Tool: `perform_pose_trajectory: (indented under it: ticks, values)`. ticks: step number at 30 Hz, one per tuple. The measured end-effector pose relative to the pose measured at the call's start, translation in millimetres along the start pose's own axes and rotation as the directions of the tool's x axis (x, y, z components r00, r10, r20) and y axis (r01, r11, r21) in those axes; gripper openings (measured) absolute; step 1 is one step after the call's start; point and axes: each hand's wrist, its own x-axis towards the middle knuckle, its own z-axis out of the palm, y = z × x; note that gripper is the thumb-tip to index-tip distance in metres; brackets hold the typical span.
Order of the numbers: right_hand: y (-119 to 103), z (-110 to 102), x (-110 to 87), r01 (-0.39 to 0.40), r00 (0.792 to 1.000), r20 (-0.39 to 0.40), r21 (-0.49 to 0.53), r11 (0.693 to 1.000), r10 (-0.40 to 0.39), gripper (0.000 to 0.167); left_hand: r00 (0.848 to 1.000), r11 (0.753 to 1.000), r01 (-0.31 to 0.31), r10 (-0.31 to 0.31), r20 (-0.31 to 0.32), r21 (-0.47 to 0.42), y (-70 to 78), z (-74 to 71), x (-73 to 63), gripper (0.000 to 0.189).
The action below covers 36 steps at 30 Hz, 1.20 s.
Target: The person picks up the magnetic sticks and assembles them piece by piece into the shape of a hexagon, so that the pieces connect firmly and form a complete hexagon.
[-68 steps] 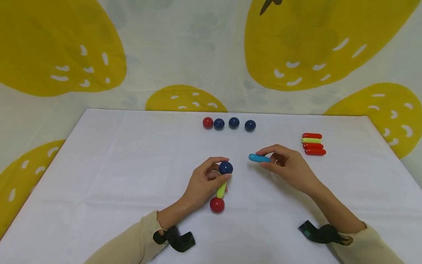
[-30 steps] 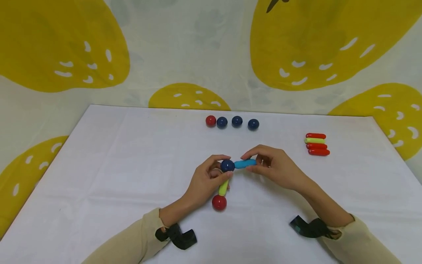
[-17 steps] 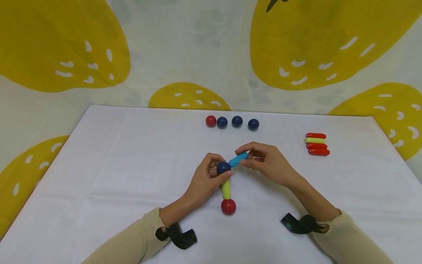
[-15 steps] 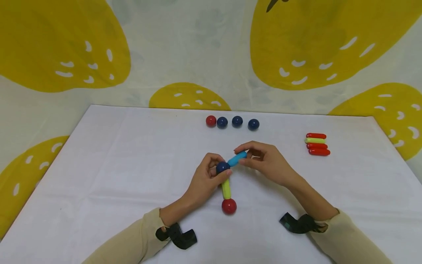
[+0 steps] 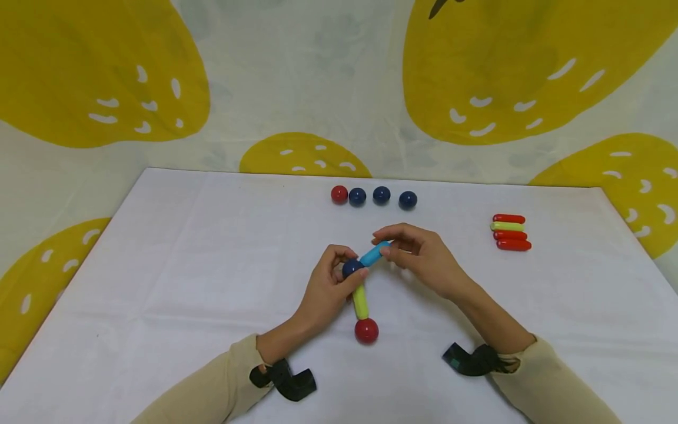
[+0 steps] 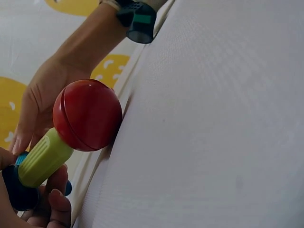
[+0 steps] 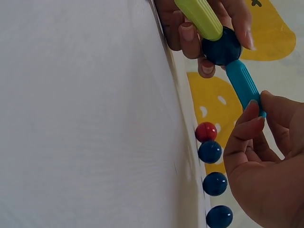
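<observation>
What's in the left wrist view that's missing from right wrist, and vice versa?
Left wrist only: glossy red ball on one end of the ribbed lime plastic-looking stick, black device on right arm.
Right wrist only: loose glossy red ball beside three glossy navy balls (left wrist catches only a navy sliver, perhaps one of them).
Both: left hand holding a glossy navy ball, lime stick, right hand, ribbed light-blue plastic-looking stick, mostly hidden in left wrist.

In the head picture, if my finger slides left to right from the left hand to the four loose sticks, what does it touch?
Left hand, dark blue ball, light blue stick, right hand, four loose sticks.
</observation>
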Motion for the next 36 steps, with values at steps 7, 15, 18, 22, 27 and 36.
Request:
perform_pose_trajectory:
  ticks: [7, 15, 18, 22, 27, 36]
  values:
    - [0, 4, 1.6, -0.016, 1.000, 0.008, 0.013, 1.000, 0.016, 0.029, 0.999, 0.994, -0.014, 0.019, -0.038, 0.110, 2.3, -1.0, -0.6, 0.031]
    - [-2, 4, 4.2, -0.003, 1.000, -0.031, -0.007, 1.000, 0.003, 0.028, 0.999, 0.994, 0.016, -0.012, -0.037, 0.105, 7.8, -1.4, 0.0, 0.033]
    - [-1, 0, 6.5, -0.013, 0.998, -0.066, -0.018, 1.000, 0.012, 0.027, 0.999, 0.994, 0.013, -0.009, -0.036, 0.111, 4.9, -1.8, -0.1, 0.033]
    - [4, -10, 12.6, -0.052, 0.988, -0.145, -0.037, 0.998, 0.046, 0.028, 1.000, 0.996, -0.019, 0.021, -0.014, 0.083, -0.7, -2.5, 0.2, 0.031]
    - [9, -26, 24.0, -0.126, 0.955, -0.280, -0.082, 0.989, 0.099, 0.029, 0.999, 0.999, -0.042, 0.042, 0.007, 0.032, 11.3, -2.1, -2.4, 0.032]
    - [22, -45, 42.2, -0.212, 0.903, -0.401, -0.112, 0.971, 0.151, 0.036, 0.997, 0.988, -0.038, 0.048, -0.061, 0.150, 34.0, 0.5, -7.4, 0.030]
